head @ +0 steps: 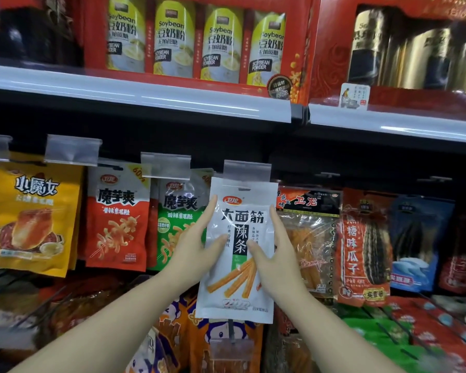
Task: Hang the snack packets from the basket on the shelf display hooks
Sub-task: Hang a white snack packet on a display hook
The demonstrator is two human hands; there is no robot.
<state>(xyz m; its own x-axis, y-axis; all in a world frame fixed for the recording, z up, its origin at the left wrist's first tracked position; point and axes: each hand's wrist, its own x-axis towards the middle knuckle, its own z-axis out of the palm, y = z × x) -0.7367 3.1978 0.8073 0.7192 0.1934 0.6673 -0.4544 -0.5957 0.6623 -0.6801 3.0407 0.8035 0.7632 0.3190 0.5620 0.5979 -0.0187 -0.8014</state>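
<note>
Grip: left hand and right hand pinch white snack packet at mid side edges, thumbs on front, fingers behind; packet held in front of shelf, top just under clear price tag of hook; likely light, thin, floppy, slick film; long axis vertical, hang hole up, print upright; hold edges, steer hole onto hook.

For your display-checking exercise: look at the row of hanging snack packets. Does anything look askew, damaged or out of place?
Only slightly: the white spicy-strip packet, held between the left hand and the right hand, tilts a little beneath the clear price-tag holder. Whether it is on the hook cannot be told. No damage or spills show.
</note>
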